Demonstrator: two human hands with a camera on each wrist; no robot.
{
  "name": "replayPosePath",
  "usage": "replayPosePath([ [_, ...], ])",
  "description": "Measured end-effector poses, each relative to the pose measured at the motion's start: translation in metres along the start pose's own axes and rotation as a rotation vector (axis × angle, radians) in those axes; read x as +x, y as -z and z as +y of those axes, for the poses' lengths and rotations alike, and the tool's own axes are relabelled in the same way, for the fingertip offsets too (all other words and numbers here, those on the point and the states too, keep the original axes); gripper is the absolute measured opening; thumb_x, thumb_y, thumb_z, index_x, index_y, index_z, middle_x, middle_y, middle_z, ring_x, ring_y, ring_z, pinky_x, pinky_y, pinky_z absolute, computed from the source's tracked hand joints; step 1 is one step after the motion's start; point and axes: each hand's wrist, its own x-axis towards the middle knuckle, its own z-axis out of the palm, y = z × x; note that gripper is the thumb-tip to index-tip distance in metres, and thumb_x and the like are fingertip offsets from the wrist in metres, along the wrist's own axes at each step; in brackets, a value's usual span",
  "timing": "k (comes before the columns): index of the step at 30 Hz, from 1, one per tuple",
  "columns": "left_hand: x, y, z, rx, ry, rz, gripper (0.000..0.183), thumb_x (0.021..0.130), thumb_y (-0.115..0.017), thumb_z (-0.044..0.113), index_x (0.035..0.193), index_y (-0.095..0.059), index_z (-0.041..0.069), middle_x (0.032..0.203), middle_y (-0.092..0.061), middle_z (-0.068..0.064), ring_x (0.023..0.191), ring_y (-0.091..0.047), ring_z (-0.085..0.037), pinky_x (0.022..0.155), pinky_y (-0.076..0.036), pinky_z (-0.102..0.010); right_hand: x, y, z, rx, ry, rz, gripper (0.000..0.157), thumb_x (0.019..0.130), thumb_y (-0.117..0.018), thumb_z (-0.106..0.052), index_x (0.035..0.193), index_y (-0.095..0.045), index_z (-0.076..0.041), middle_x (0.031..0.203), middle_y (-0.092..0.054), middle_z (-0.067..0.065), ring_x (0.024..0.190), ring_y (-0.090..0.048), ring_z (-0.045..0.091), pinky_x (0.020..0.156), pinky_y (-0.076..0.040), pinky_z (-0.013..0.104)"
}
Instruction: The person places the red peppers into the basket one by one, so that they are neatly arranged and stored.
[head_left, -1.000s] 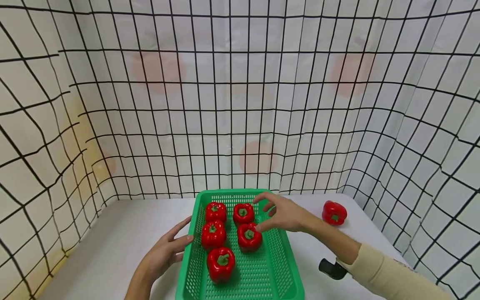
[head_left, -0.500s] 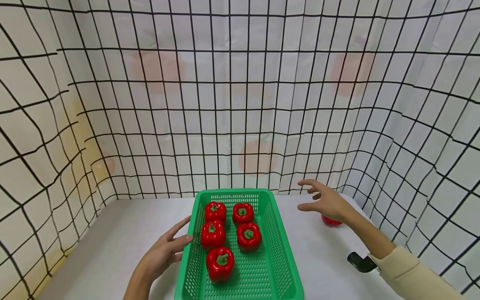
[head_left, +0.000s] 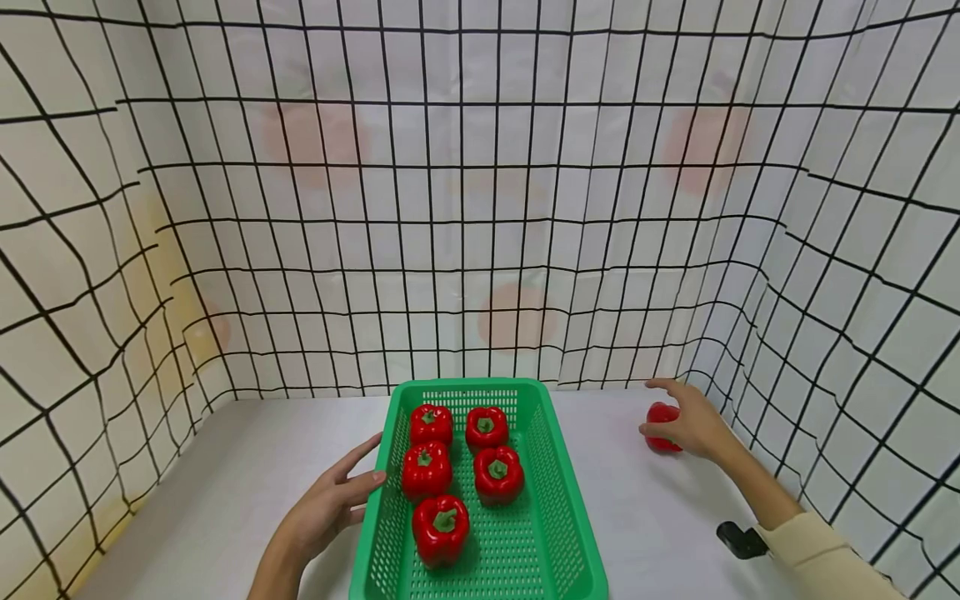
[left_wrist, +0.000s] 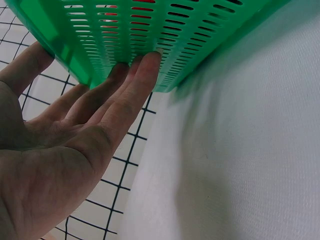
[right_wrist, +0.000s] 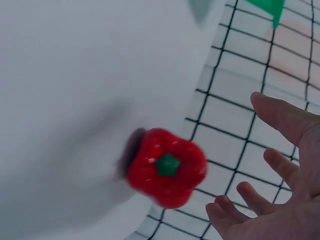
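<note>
A green perforated basket stands on the white table with several red bell peppers inside, grouped toward its left and far parts. My left hand rests against the basket's left side; in the left wrist view its fingers lie fairly straight along the slotted wall. Off to the right, a lone red bell pepper lies on the table. Over it reaches my right hand, thumb and fingers spread. The right wrist view shows a gap between this hand and the pepper.
Black wire mesh rises behind the table and along both sides, in front of white sheeting. White table surface lies between the basket and the lone pepper. A small black device shows by the right sleeve.
My right hand has moved right, away from above the basket, to the lone pepper, which it now partly hides. The left hand and the basket stay in place.
</note>
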Motion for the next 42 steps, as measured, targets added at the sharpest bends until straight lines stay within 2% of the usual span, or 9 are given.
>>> replayPosePath([
  [3,0.000,0.000,0.000,-0.001,0.005,0.003,0.078,0.099,-0.063,0.036,0.163,-0.020,0.029,0.157,-0.043,-0.022,0.120,-0.067,-0.035,0.092,-0.059,-0.050,-0.001,-0.008,0.017,0.006,-0.040,0.010,0.076,0.081,-0.084,-0.026,0.143,-0.045,-0.004,0.135,-0.047,0.036,0.119,-0.045,0.056,0.078,-0.060,0.059],
  [6,0.000,-0.001,0.001,-0.006,0.013,0.006,0.077,0.099,-0.064,0.036,0.163,-0.020,0.029,0.157,-0.043,-0.022,0.120,-0.067,-0.035,0.092,-0.059,-0.050,-0.002,-0.016,0.031,0.008,-0.061,0.014,0.077,0.080,-0.085,-0.023,0.143,-0.044,-0.004,0.135,-0.047,0.035,0.120,-0.044,0.057,0.079,-0.060,0.060],
  [13,0.000,0.000,0.003,-0.001,0.019,0.004,0.077,0.099,-0.063,0.036,0.163,-0.019,0.029,0.157,-0.043,-0.022,0.120,-0.067,-0.035,0.092,-0.059,-0.050,0.000,-0.030,0.048,0.027,-0.097,0.044,0.081,0.075,-0.087,-0.018,0.140,-0.043,-0.001,0.136,-0.045,0.035,0.122,-0.042,0.058,0.082,-0.058,0.064],
  [19,-0.001,-0.003,0.003,0.000,0.021,0.016,0.077,0.098,-0.064,0.036,0.162,-0.022,0.030,0.157,-0.042,-0.022,0.120,-0.067,-0.036,0.091,-0.059,-0.050,0.004,-0.041,0.055,0.034,-0.137,0.044,0.085,0.074,-0.087,-0.014,0.143,-0.038,-0.003,0.138,-0.041,0.037,0.124,-0.038,0.061,0.086,-0.055,0.069],
  [28,0.000,-0.001,0.003,-0.002,0.017,0.012,0.077,0.098,-0.064,0.036,0.163,-0.021,0.029,0.157,-0.042,-0.022,0.121,-0.067,-0.036,0.092,-0.059,-0.050,0.009,-0.053,0.056,0.031,-0.164,0.054,0.082,0.076,-0.084,-0.009,0.143,-0.038,-0.003,0.139,-0.036,0.039,0.125,-0.035,0.064,0.086,-0.054,0.071],
  [36,0.001,-0.002,0.001,0.002,0.024,0.009,0.078,0.098,-0.065,0.037,0.163,-0.021,0.030,0.157,-0.042,-0.021,0.121,-0.067,-0.034,0.092,-0.059,-0.049,0.009,-0.061,0.062,0.050,-0.183,0.094,0.089,0.072,-0.087,-0.010,0.145,-0.037,-0.006,0.142,-0.030,0.039,0.126,-0.032,0.064,0.084,-0.055,0.070],
  [42,-0.001,-0.001,0.000,0.004,0.028,0.008,0.079,0.098,-0.065,0.037,0.163,-0.020,0.029,0.157,-0.042,-0.021,0.120,-0.067,-0.034,0.092,-0.059,-0.050,0.009,-0.072,0.063,0.014,-0.179,0.152,0.090,0.070,-0.087,-0.011,0.145,-0.038,-0.007,0.141,-0.030,0.038,0.125,-0.034,0.063,0.081,-0.056,0.070],
])
